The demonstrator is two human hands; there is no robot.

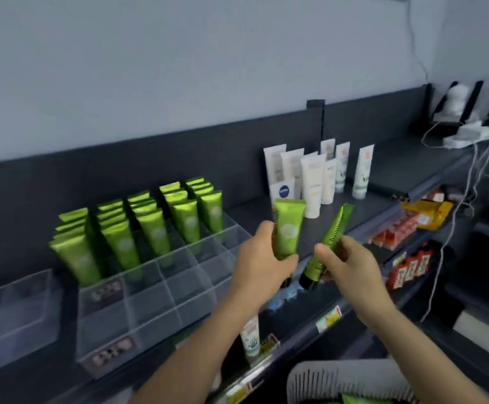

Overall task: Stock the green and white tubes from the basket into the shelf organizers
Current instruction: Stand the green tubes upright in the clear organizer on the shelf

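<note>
**Two green tubes held above the shelf**

Head view: The left hand (262,258) had its grip closed around the lower part of an upright green tube (288,228), with the flat crimped end pointing up. The right hand (351,263) gripped a second green tube (332,237) between thumb and fingers; this one was tilted, with its dark cap low and to the left and its crimped end up and to the right. The two held tubes were just beside each other, over the front part of the dark shelf (383,170).

To the left of the hands, a clear organizer (161,287) stood on the shelf. Its back compartments held rows of green tubes (150,228) standing upright, and its front compartments showed no tubes. Another clear organizer (13,310) stood further left. Behind the hands, a group of white tubes (313,182) stood loose on the shelf, near the back wall.

The white basket (324,377) was at the bottom edge, below the right forearm, and something green (362,399) lay in it. One white tube (250,336) stood on a lower shelf, under the left forearm. Red packets (406,266) filled the lower shelves at the right.
</note>
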